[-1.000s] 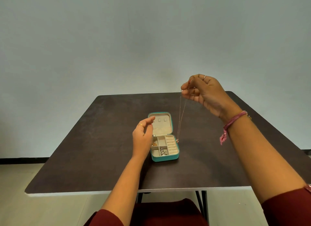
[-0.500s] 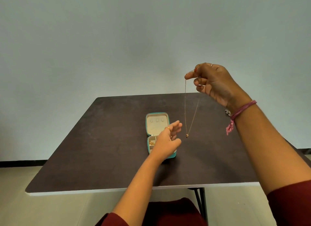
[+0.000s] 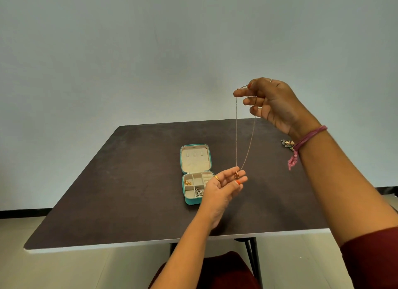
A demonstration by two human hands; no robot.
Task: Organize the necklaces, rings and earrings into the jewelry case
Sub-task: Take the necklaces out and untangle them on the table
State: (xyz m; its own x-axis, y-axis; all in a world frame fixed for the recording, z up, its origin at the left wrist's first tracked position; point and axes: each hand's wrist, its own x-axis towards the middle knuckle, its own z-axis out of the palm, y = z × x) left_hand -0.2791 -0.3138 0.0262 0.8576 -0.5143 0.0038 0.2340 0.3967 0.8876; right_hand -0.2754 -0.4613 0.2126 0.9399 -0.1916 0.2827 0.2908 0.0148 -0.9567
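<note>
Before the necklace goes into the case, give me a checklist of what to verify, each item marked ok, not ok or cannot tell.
1. Jewelry case open, lid laid back: ok.
2. Right hand pinches the necklace at its top: ok.
3. Chain hangs in a clean loop without knots: cannot tell, too thin to judge.
4. Pendant rests at the fingertips of the left hand, which is open under it: ok.
5. A free compartment in the tray: ok, at least one looks bare; others hold gold and silver pieces.
6. All jewelry off the table: not ok, a small cluster lies behind the right wrist.
</note>
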